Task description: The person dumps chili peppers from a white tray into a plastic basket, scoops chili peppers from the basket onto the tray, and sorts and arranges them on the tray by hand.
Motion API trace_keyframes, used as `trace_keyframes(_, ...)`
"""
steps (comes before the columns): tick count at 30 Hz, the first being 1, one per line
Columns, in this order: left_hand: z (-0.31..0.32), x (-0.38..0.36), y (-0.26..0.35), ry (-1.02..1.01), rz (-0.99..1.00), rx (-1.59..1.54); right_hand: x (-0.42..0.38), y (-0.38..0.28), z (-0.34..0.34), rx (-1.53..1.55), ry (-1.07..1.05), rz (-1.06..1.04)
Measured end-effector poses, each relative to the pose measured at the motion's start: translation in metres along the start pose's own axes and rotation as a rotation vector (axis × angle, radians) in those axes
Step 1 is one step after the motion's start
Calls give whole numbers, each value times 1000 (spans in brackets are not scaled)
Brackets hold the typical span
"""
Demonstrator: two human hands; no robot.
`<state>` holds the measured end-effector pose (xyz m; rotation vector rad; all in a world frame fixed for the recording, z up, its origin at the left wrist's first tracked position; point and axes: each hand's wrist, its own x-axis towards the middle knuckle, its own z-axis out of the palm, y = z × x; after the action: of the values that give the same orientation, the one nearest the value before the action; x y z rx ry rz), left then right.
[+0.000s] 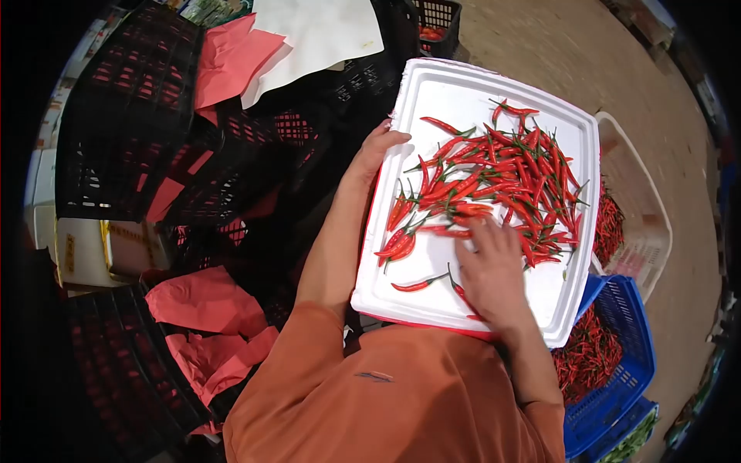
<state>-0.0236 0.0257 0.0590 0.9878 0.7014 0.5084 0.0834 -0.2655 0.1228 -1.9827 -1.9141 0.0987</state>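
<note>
A white foam lid (417, 92) lies tilted in front of my chest, with many red chili peppers (502, 166) with green stems spread over its upper part. My left hand (380, 147) grips the lid's left edge, thumb on top and the other fingers hidden below. On the lower middle of the lid, my right hand (494, 266) rests over the near side of the chili pile, fingers apart and touching some peppers. A few loose chilies (415, 286) lie nearer me, one of them partly under my right hand.
Black crates (127, 116) stand at the left, with red paper (204, 305) and a white sheet (316, 38) on them. To the right are a white basket (641, 193) and a blue crate (629, 309), both holding red chilies. Concrete floor (540, 46) shows beyond.
</note>
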Motion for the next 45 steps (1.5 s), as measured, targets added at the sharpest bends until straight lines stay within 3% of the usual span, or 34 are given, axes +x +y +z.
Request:
trace_keyframes(3,2,1,3,-15,-9,-29,13,4,-21,45,62,57)
trace_keyframes(11,7,1,3,2,18,-4,28,-32,21,208,-118,-293)
trace_keyframes(13,10,-2,5,20,-11,35,13,-15,9,198,-260,-141)
trace_keyframes(14,15,-8,10,42,-20,57,1,-5,5,185,95,-116)
trace_keyframes(17,18,-10,11,39,-16,69,-26,27,-17,258,306,47)
trace_keyframes(20,15,-7,10,38,-30,68,-44,45,-23,75,318,301)
trace_keyframes(23,13,-2,9,31,-39,78,-51,53,-29,-8,205,324)
trace_keyframes(27,6,1,6,63,-50,139,-63,66,-20,301,368,372)
trace_keyframes(29,9,0,6,74,-53,140,-58,69,-20,148,397,430)
trace_keyframes(31,11,-1,6,113,-47,135,-53,66,-18,86,279,468)
trace_keyframes(34,8,1,3,79,-48,87,-54,55,-26,289,177,235)
trace_keyframes(37,14,-5,4,74,-65,41,-61,57,-30,387,363,362)
trace_keyframes(40,37,-20,16,-119,-82,-35,-75,66,-33,322,594,484)
trace_keyframes(45,51,-41,22,-148,-122,1,-111,74,-45,376,726,601)
